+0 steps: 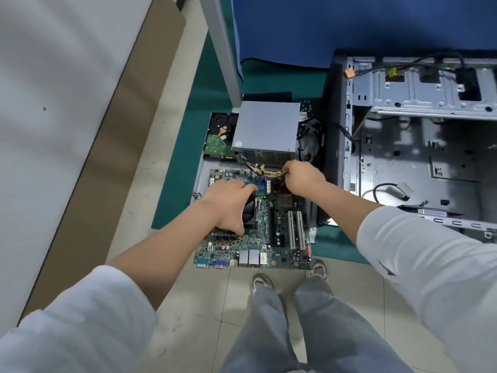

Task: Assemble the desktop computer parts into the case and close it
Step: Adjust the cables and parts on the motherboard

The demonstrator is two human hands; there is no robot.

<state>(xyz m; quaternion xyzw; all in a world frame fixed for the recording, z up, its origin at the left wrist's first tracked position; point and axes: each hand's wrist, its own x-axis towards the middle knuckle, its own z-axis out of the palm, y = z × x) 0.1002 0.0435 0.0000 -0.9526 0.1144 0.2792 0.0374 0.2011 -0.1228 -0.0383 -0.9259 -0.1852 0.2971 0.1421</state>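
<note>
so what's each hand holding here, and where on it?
Left hand grips the CPU cooler fan from above, round its sides. Right hand pinches the power supply's wire bundle near its connector end.

The flat green rectangular motherboard [269,232] lies under the left hand's fingers [242,188]. Beyond the right hand's fingers [289,168] sits the grey metal box power supply [266,127], the black-and-green hard drive [219,138] to its left. Right of both stands the open grey steel computer case [419,146].

White sleeves [430,265] pushed up behind each hand, forearms bare. Grey-blue trousers [304,332] below; grey/white sneakers [262,282] w/ laces.
</note>
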